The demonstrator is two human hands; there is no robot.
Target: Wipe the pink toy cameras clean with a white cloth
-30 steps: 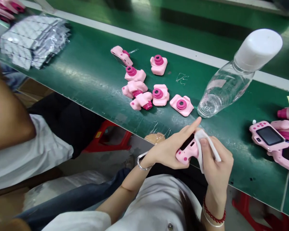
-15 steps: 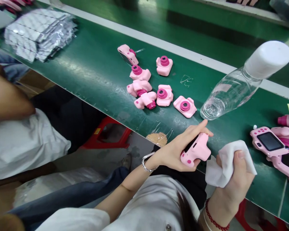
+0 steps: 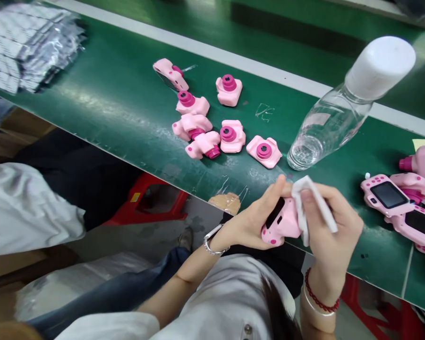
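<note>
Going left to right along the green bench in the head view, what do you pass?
Stack of foil packets → cluster of pink toy cameras → clear bottle with white cap → pink cameras with their screens up.

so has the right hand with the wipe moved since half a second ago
Yes. The right hand brought the white wipe left, from apart to against the held pink toy camera.

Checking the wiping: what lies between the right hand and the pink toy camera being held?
In the head view, a white cloth lies between the right hand and the toy camera, which the left hand grips.
</note>
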